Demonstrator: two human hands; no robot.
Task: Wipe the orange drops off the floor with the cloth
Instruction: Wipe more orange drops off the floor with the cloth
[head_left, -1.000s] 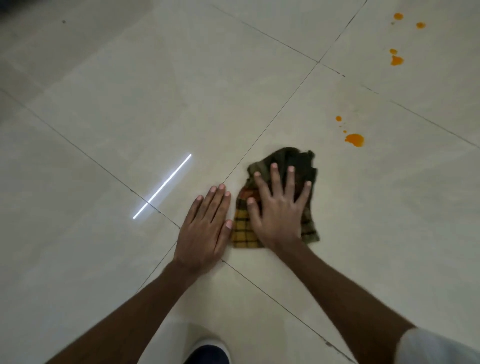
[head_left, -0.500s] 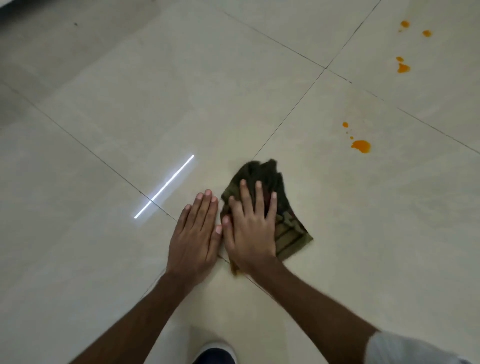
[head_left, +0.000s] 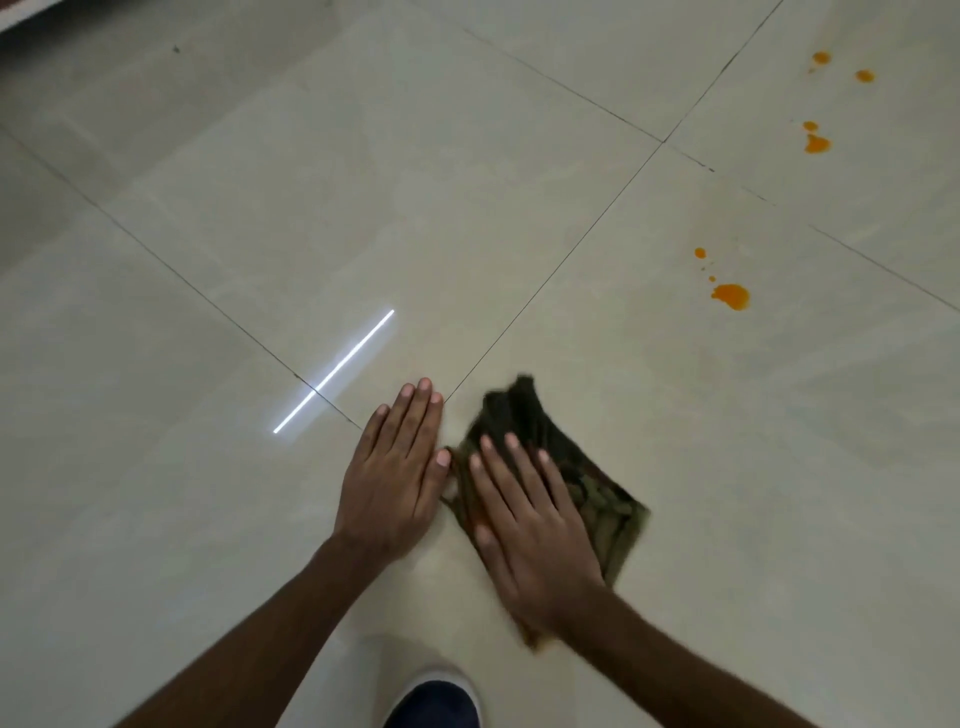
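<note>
A dark green checked cloth (head_left: 587, 478) lies crumpled on the pale tiled floor (head_left: 311, 208). My right hand (head_left: 530, 525) presses flat on the cloth with straight fingers, covering its near-left part. My left hand (head_left: 400, 478) rests flat on the bare floor just left of the cloth, fingers together. A large orange drop (head_left: 732, 296) with a few small specks above it sits on the tile to the far right of the cloth. Another cluster of orange drops (head_left: 818, 143) lies farther away at the top right.
Dark grout lines cross the floor diagonally and meet near my left fingertips. A bright white light streak (head_left: 332, 371) reflects on the tile to the left. The toe of a dark shoe (head_left: 434, 701) shows at the bottom edge.
My right hand has slid the cloth back toward me and a little right after a sweep to the left, turning it. My left hand has stayed flat on the floor.
</note>
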